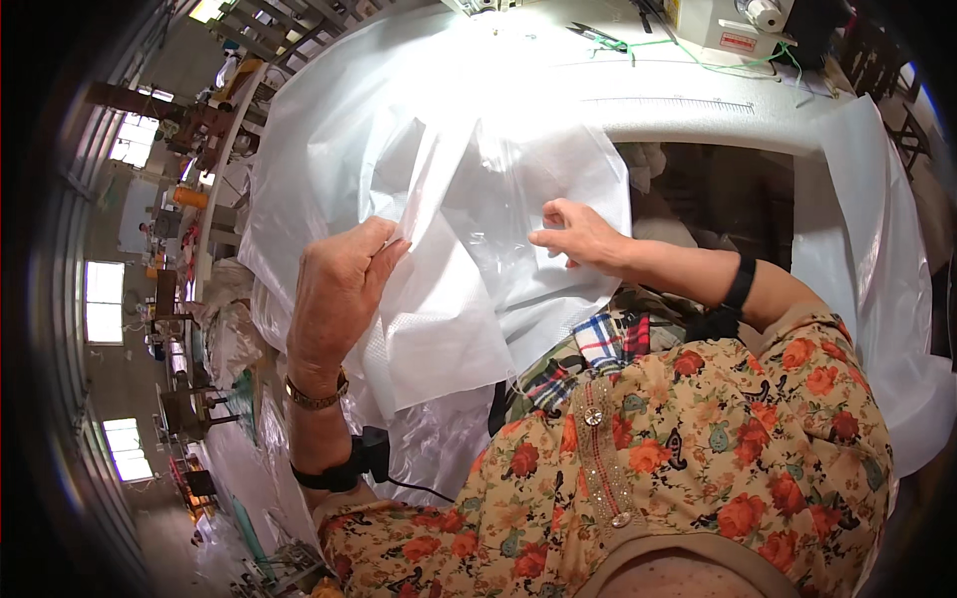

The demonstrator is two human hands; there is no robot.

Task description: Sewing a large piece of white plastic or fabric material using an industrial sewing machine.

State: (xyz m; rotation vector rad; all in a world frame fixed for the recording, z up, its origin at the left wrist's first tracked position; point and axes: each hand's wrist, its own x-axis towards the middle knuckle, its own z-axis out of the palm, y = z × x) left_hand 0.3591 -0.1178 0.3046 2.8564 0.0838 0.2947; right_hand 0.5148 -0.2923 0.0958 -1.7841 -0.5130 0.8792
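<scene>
A large sheet of white woven plastic (439,339) with thin translucent film spreads from the sewing table down over my lap. Its raised fold is pinched between the thumb and fingers of my left hand (344,274), and a loose flap hangs down beside that hand. My right hand (583,236) hovers over the film to the right, thumb and index finger apart, with nothing visible between them. Whether its lower fingers touch the film is hidden. Bright light washes out the sheet at the far side, under the sewing machine head (488,8).
On the white tabletop (698,115) lie dark thread snips (598,38) and green thread (648,45). A machine body (733,30) stands at the far right. More white sheeting (867,259) hangs over the right edge. Other sewing machines (204,140) line the left side.
</scene>
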